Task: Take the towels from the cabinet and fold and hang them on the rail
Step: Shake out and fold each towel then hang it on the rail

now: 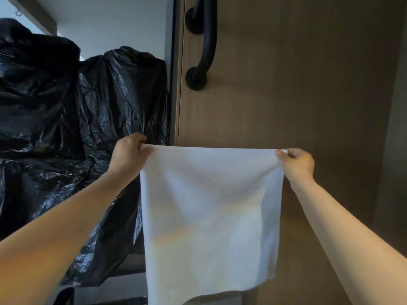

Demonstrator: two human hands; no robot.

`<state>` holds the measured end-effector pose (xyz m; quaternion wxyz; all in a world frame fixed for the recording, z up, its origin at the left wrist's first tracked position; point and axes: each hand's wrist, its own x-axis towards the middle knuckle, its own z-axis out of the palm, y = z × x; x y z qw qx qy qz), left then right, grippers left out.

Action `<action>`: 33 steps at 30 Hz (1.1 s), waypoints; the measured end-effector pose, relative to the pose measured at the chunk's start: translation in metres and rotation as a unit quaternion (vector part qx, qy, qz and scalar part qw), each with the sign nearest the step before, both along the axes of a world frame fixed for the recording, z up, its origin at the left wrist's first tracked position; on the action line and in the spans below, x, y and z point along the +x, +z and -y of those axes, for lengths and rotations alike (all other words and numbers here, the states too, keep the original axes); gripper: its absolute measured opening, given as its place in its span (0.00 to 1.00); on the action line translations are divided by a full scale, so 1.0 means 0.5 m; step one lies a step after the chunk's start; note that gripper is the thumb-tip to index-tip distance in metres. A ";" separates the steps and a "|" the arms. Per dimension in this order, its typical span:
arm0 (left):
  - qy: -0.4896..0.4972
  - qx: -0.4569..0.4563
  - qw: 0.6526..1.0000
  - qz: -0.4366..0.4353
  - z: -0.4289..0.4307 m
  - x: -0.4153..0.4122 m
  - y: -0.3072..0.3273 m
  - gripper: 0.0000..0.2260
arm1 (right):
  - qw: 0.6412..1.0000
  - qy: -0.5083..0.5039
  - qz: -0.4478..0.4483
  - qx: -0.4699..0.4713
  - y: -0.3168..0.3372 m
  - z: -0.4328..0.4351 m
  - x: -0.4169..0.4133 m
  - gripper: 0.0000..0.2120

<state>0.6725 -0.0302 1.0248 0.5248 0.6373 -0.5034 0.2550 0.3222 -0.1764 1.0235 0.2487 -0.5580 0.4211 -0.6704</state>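
Soft white towel [209, 205] hangs flat, both hands pinch corners.

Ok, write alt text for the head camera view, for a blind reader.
The left hand and right hand hold a white towel spread by its top corners before a wooden door with a black handle. Black plastic bags stand left.

Everything is looking dim and slightly soft; cool daylight is coming from above and left of the white towel [209, 205], which is glowing palest; left of it the black plastic bags [66, 106] are throwing small glints; above it the door [286, 84] is darkening rightward; straight edges are bending there.
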 end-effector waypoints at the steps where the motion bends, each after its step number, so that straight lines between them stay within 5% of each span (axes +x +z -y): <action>1: -0.003 0.014 1.000 0.018 0.001 0.000 0.003 0.06 | 1.000 -0.002 0.003 0.004 -0.001 0.002 0.000 0.10; 9: -0.008 0.027 1.000 -0.014 0.006 0.002 -0.013 0.05 | 1.000 -0.007 -0.004 0.002 -0.005 0.010 0.007 0.11; 15: -0.036 0.028 0.991 -0.123 0.020 -0.006 -0.022 0.14 | 1.000 -0.016 -0.013 0.015 -0.031 0.020 0.003 0.13; 22: -0.090 0.017 0.979 -0.181 0.022 -0.030 -0.072 0.10 | 0.996 -0.039 -0.064 0.042 -0.097 0.029 -0.009 0.12; 29: -0.166 0.027 0.938 -0.304 0.018 -0.018 -0.123 0.14 | 0.996 -0.028 -0.087 0.011 -0.154 0.016 -0.037 0.13; 33: -0.105 0.089 0.939 -0.316 0.021 -0.014 -0.145 0.11 | 0.995 -0.005 -0.096 0.028 -0.170 0.012 -0.037 0.10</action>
